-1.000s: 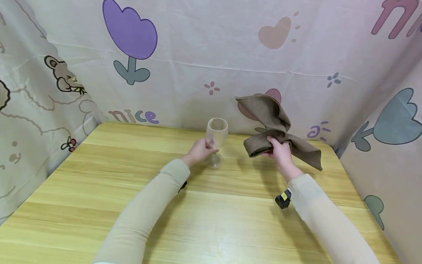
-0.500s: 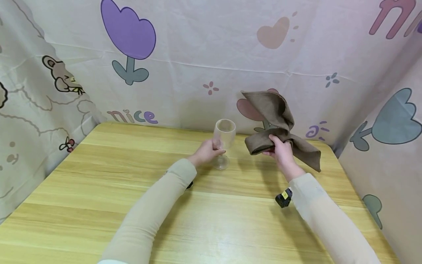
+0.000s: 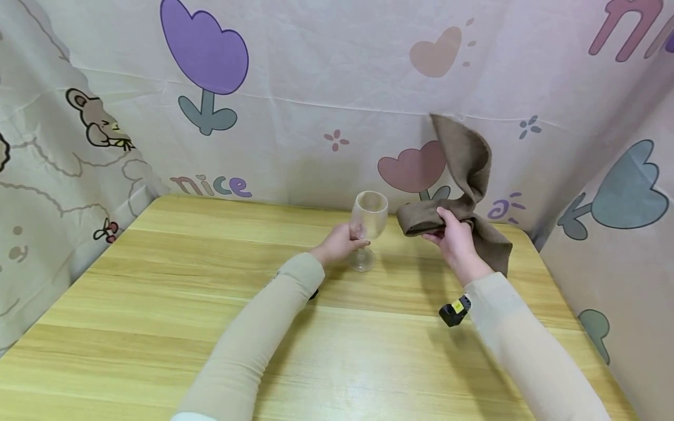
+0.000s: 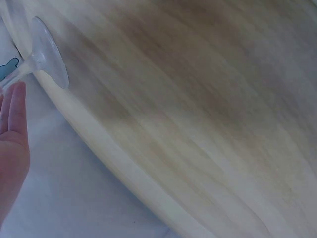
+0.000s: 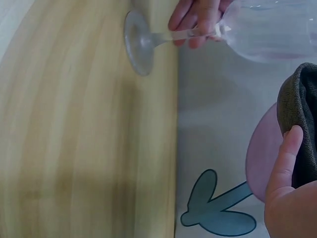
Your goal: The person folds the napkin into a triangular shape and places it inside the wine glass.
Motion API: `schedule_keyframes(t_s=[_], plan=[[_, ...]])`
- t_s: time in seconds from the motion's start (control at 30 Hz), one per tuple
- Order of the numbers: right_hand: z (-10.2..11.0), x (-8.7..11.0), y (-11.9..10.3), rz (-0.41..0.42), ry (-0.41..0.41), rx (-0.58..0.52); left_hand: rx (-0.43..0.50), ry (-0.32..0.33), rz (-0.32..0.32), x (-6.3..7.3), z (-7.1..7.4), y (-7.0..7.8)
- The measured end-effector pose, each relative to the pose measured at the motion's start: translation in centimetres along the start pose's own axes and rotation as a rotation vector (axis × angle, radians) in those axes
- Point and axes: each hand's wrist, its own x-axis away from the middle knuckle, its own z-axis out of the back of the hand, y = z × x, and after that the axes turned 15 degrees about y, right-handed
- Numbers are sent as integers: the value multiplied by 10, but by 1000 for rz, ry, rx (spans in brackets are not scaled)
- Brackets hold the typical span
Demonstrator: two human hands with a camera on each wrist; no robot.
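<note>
A clear stemmed wine glass [image 3: 370, 216] stands upright in my left hand [image 3: 338, 243], whose fingers and thumb hold it at the stem below the bowl. The left wrist view catches its round foot [image 4: 49, 54] beside the fingertips; whether the foot touches the tabletop I cannot tell. To the right, my right hand [image 3: 457, 241] grips a brown cloth napkin [image 3: 463, 155], thumb on top of a folded loop. One end of the cloth flares upward and another hangs down behind the hand. In the right wrist view the napkin [image 5: 293, 101] is close to the glass bowl [image 5: 272, 32] but apart from it.
Both hands are over the far part of a light wooden table [image 3: 158, 304]. A printed fabric backdrop [image 3: 295, 152] rises along its back edge and both sides. Small black wrist cameras show under the sleeves, the right one [image 3: 454, 311] plainly.
My left hand has carried the glass rightward, closer to the napkin. The right hand has shifted slightly right and up, and the napkin's upper end has swung up and to the right.
</note>
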Motion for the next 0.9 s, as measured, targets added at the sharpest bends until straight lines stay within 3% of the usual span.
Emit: schedule_keyframes(t_s=[0.2,0.5,0.9], plan=[[-5,5,-9,4,-11,-27,39,-20,20,-1,-3,0],[-23,14,-30,54,-12,-93,37,-26,-8,-2,-6,1],[-54,20,-32,260,16,63,39,-22,-26,-1,-6,2]])
